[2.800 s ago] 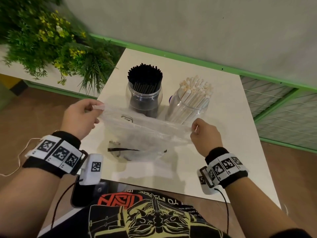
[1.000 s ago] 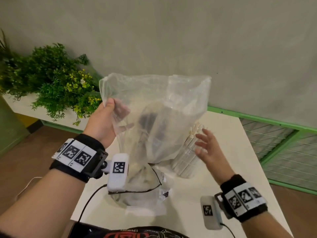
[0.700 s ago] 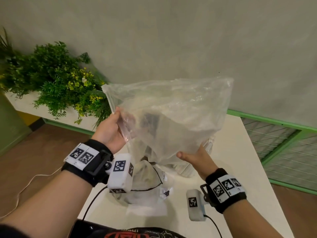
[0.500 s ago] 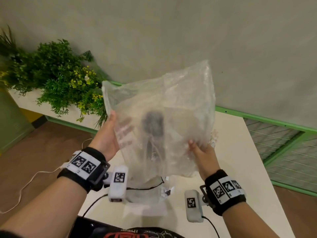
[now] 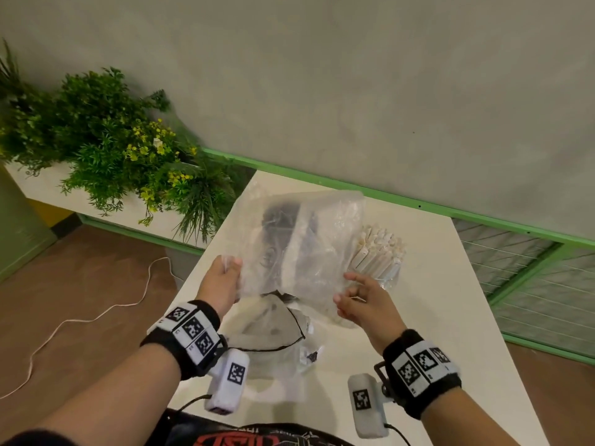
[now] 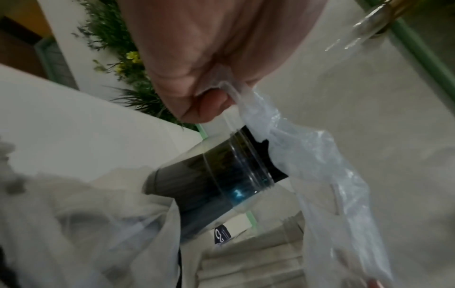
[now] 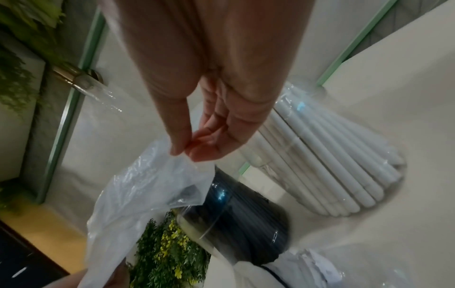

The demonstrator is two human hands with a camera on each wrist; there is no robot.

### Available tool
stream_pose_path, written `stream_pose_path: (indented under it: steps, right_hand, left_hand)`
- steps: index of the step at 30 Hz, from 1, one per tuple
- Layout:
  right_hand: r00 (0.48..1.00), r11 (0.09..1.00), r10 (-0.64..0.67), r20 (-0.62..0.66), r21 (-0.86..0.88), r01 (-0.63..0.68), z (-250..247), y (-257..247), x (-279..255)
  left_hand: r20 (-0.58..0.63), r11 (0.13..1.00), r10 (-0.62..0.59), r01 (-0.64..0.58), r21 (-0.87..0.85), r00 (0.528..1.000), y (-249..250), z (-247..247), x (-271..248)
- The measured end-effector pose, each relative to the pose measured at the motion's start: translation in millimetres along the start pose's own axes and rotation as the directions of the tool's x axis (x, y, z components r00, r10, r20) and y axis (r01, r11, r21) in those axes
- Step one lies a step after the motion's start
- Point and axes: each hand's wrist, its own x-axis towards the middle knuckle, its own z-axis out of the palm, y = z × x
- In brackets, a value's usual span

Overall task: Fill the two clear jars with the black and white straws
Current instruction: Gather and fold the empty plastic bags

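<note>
A jar of black straws (image 5: 279, 220) stands on the white table (image 5: 450, 317), blurred behind an empty clear plastic bag (image 5: 309, 249). To its right stands a jar of white straws (image 5: 380, 252). My left hand (image 5: 222, 281) grips the bag's lower left corner, and the left wrist view shows its fingers (image 6: 209, 105) curled round the film in front of the black jar (image 6: 221, 175). At the bag's lower right edge my right hand (image 5: 357, 300) pinches the film between thumb and fingertips (image 7: 182, 152), above the black jar (image 7: 246, 220) and white straws (image 7: 320, 165).
A second crumpled clear bag with a black line (image 5: 273, 329) lies on the table near me. Green plants (image 5: 112, 149) fill a planter to the left. A green rail and wire mesh (image 5: 531, 278) border the right side. A cable (image 5: 80, 320) trails on the floor.
The bag was lifted off the table, held high and turned between both hands. Now it is lower, held in front of the jars, and my view has tilted back down.
</note>
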Motion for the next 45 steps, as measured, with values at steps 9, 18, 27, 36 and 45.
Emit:
stream_pose_path:
  steps: [9, 18, 27, 36, 45]
  right_hand:
    - [0.98, 0.871, -0.192, 0.061, -0.449, 0.199, -36.1, 10.3, -5.8]
    - [0.952, 0.876, 0.091, 0.291, -0.478, 0.062, -11.6, 16.6, 5.5]
    - [0.952, 0.769, -0.302, -0.052, -0.603, 0.212, -12.4, 29.6, -1.7]
    - [0.992, 0.994, 0.107, 0.059, -0.027, -0.106, -23.1, 27.9, -9.6]
    - [0.989, 0.988, 0.12, -0.082, -0.088, -0.127, -19.8, 34.8, -1.0]
  left_hand:
    - [-0.086, 0.991, 0.028, -0.017, 0.13, 0.996, -10.4, -28.3, 10.7]
    - [-0.074, 0.988, -0.134, 0.14, 0.07, 0.988, -45.1, -39.9, 1.0]
    - [-0.087, 0.984, -0.178, 0.175, -0.034, 0.98, -47.1, -49.5, 8.2]
    - [-0.015, 0.993, -0.087, 0.088, 0.082, 0.996, -45.1, -45.5, 0.6]
    - [-0.016, 0.996, -0.079, 0.079, 0.04, 0.997, -51.8, -57.3, -0.2]
